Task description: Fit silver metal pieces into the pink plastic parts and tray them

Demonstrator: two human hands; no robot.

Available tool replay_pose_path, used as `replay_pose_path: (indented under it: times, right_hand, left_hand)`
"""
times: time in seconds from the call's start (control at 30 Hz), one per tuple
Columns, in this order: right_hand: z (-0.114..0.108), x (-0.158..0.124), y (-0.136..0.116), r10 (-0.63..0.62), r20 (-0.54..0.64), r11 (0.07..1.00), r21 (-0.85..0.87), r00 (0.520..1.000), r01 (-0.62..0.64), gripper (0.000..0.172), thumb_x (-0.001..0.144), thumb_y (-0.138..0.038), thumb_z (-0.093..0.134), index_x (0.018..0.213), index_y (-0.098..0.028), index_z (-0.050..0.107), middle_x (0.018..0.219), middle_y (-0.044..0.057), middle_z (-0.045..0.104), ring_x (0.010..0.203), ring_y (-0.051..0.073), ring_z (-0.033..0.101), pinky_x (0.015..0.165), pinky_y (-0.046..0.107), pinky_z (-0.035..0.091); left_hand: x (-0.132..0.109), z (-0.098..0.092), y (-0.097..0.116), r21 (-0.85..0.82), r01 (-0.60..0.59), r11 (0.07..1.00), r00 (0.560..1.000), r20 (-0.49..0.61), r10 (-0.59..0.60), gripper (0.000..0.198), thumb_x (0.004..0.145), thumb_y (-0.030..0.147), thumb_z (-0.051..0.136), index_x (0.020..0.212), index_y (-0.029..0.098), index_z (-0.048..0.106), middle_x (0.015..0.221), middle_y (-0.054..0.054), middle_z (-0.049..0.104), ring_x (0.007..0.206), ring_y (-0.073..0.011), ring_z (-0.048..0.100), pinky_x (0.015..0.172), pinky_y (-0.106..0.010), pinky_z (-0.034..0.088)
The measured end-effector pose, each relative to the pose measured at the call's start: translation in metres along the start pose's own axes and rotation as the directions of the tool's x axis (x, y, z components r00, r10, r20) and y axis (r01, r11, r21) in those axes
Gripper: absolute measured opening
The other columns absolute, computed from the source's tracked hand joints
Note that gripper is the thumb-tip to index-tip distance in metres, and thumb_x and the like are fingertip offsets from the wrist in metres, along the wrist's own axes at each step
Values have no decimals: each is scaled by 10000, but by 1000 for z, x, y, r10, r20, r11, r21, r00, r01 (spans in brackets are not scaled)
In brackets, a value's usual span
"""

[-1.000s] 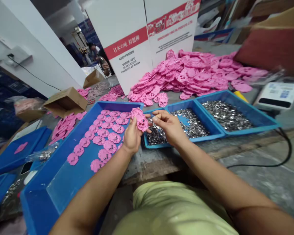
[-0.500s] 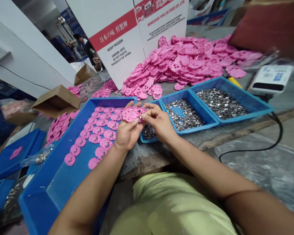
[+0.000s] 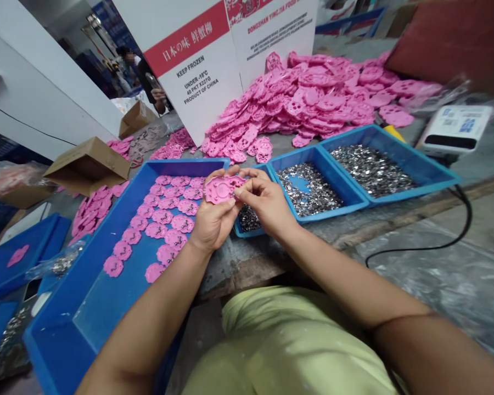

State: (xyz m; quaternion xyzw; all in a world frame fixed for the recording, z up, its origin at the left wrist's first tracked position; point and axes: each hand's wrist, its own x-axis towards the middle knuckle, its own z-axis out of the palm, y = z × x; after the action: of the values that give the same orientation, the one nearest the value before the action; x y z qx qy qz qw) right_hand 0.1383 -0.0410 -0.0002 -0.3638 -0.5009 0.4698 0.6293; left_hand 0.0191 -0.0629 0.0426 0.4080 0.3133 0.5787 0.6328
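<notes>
Over the front end of the big tray, my left hand [image 3: 209,222] is closed around a flat pink plastic piece [image 3: 219,190] with a scalloped edge and small holes. My right hand [image 3: 269,202] pinches the right edge of that piece between thumb and fingers. Whether a tiny metal part lies under the right thumb is hidden. Left of my hands, a long blue tray [image 3: 125,164] holds rows of similar pink pieces [image 3: 162,216]. A small blue bin of shiny metal bits [image 3: 249,219] sits partly behind my right hand.
Two more blue bins [image 3: 356,207] with small metal parts [image 3: 372,170] stand to the right. Behind them rises a heap of pink pieces [image 3: 308,99] against a white carton [image 3: 206,60]. A white device [image 3: 455,129] with a black cable sits far right. Another person [image 3: 148,82] stands in the background.
The view has shifted slightly. Both hands stay on the same pink piece, with the right thumb and fingers at its right edge; a shiny spot seen there earlier is now covered.
</notes>
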Motion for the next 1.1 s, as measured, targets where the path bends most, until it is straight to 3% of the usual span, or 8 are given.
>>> replay_pose_path:
  times: [0.27,0.4,0.57,0.87,1.0,1.1]
  right_hand:
    - [4,0,5,-44,-18,997,-60,999,43,201,836,-306,765,690,-231,649,1196,71,639,1273,259,571,1161,468,438]
    - [8,1,16,-58,-58,998,-40,997,56,219,794,-364,803,789,-241,623,1209,76,650,1272,258,577,1124,437,462]
    - [3,7,20,27,-23,998,52,999,-26,305,832,-477,769,799,-248,571,1160,61,697,1198,246,631,1044,403,501]
    - [-75,30,-3,-11,-237,970,-239,971,-47,111,816,-282,654,795,-228,559,1068,79,683,1170,240,643,1031,427,501]
    - [-104,30,-7,9,-349,969,-228,937,-94,115,729,-195,675,778,-213,573,1094,151,701,1007,213,649,968,409,502]
    - [-117,26,-8,-6,-401,962,-253,916,-105,113,747,-163,670,761,-222,574,1091,160,718,1000,213,656,970,406,499]
  left_hand:
    - [0,5,1,13,-11,1000,1000,-27,11,681,639,42,723,1245,319,579,1446,-57,662,1484,-299,527,1215,-490,467]
    - [2,2,-1,0,-12,1000,999,-33,12,672,648,31,705,1245,313,581,1450,-54,658,1471,-298,546,1221,-494,461]
    - [3,-1,1,18,18,1000,998,-54,-17,662,679,7,652,1267,305,587,1438,-47,679,1443,-291,572,1194,-522,491]
    - [1,-8,7,-13,133,991,989,-71,-133,635,682,10,573,1270,249,600,1301,-56,735,1257,-293,699,1112,-652,547]
    - [2,-9,8,-9,138,990,986,-89,-138,581,714,22,623,1246,255,596,1290,-56,739,1274,-304,695,1104,-668,550]
    - [2,-10,6,-18,124,992,990,-67,-125,603,723,20,642,1272,261,578,1316,-55,730,1307,-306,682,1117,-662,542]
